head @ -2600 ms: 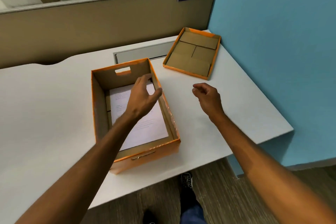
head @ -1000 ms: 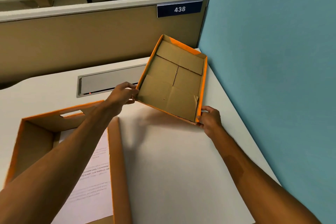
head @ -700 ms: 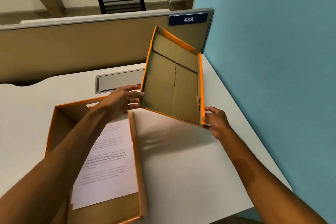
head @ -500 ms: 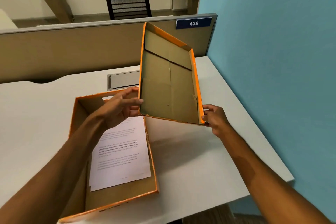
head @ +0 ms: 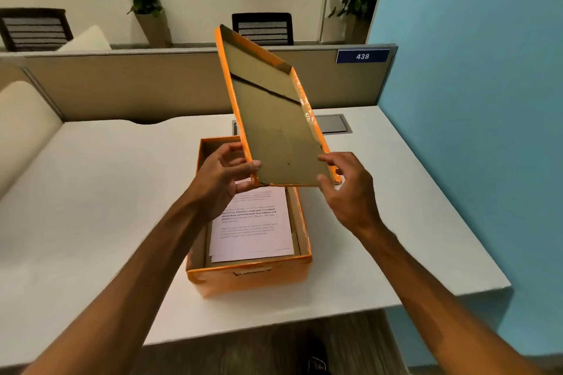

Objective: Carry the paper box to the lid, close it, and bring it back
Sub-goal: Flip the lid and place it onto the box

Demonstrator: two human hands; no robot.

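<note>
An open orange paper box point(head: 249, 278) stands on the white desk point(head: 91, 192), with printed white sheets point(head: 253, 222) lying inside. Above its far half I hold the orange lid point(head: 274, 122) tilted steeply, its brown cardboard inside facing me. My left hand point(head: 222, 183) pinches the lid's near left corner. At the near right corner, my right hand point(head: 347, 189) has its fingers spread around the edge and thumb against the inside face; its grip looks loose.
A beige partition point(head: 137, 85) with a "438" sign point(head: 362, 56) runs along the desk's far edge, and a blue wall point(head: 472, 100) bounds the right. A grey cable hatch point(head: 332, 123) lies behind the box. Chairs and potted plants stand beyond.
The lid has swung from the box's right side to above it and tilted steeper. My right hand's fingers have loosened and shifted on the near right corner. The view has shifted so the box is centred.
</note>
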